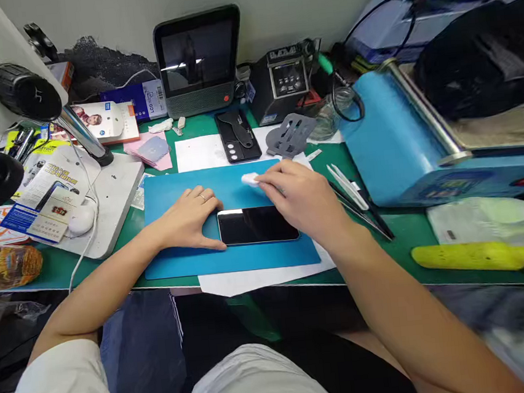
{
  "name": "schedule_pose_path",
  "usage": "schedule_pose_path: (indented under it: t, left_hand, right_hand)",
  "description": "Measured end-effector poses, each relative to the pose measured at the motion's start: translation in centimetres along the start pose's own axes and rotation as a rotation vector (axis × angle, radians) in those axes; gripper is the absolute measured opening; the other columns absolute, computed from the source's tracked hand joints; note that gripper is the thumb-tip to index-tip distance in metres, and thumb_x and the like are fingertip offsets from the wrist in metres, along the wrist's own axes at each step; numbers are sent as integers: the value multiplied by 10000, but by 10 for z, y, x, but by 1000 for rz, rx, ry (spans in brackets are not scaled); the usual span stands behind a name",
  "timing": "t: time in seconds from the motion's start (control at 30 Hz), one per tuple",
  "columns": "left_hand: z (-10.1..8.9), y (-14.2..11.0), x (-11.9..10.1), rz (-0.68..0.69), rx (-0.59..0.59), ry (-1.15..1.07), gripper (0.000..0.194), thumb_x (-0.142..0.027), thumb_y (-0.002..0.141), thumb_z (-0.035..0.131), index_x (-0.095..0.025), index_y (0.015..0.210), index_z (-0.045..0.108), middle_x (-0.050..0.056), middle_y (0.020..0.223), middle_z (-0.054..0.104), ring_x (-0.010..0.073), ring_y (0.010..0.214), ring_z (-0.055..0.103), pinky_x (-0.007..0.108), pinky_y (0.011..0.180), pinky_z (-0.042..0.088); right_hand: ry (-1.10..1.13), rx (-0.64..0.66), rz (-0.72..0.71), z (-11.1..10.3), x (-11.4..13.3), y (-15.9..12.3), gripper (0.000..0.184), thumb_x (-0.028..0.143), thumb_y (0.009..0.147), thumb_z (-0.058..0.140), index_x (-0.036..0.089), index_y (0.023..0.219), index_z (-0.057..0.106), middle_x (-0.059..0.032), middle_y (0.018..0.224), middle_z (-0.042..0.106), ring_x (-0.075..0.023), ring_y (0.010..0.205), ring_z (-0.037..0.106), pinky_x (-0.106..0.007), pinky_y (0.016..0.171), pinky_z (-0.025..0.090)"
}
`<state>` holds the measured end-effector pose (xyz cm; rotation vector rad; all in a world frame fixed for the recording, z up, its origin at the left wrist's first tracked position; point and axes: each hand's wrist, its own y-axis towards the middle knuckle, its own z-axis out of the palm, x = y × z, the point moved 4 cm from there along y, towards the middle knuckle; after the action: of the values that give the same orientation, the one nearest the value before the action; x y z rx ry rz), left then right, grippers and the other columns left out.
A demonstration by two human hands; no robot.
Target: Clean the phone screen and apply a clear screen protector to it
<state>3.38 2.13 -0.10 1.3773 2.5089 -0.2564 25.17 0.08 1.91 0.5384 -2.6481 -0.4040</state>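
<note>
White wad (250, 179) pinched in right fingers (275, 177), twelve o'clock of the phone (255, 226); left fingers (201, 196) spread at nine; likely wiping; next calls for light pressure.

Phone (255, 225) on blue mat (185, 264), right grip (302, 194) pinching white wad (249, 179)

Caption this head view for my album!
Right hand pinches small white wad near rectangular black-screened phone on blue mat.
</note>
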Motion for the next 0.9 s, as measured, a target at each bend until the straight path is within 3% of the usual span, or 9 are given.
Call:
schedule_pose_path:
  t: [0.17,0.3,0.5,0.9]
  left_hand:
    - [1,-2,-10,-36,-1,33,687,-691,811,750,-153,1206,589,115,1174,604,315,1081,530,421,947,395]
    - [3,-2,-12,-57,-17,27,647,-666,810,744,-160,1180,583,114,1172,605,316,1084,528,422,944,393]
    - [6,-2,-12,-66,-41,-6,645,-670,795,762,-157,1142,584,108,1167,607,309,1079,531,419,934,390]
    - [6,-2,-12,-82,-56,14,615,-670,788,759,-161,1083,579,106,1106,592,299,1029,523,398,876,391]
  right_hand:
    - [19,119,-55,18,9,-1,344,254,1043,527,159,1323,702,-157,1217,744,-331,1096,695,-486,929,570]
    - [148,142,-80,17,26,-16,310,247,1065,488,196,1268,716,-122,1222,753,-295,1132,693,-472,994,553]
    - [216,288,-84,29,40,-16,314,180,1048,451,205,1189,731,-110,1152,717,-285,1086,657,-467,930,556]
    - [215,240,-87,39,45,-14,273,174,1049,407,196,1132,666,-126,1095,685,-289,1024,621,-475,902,539]
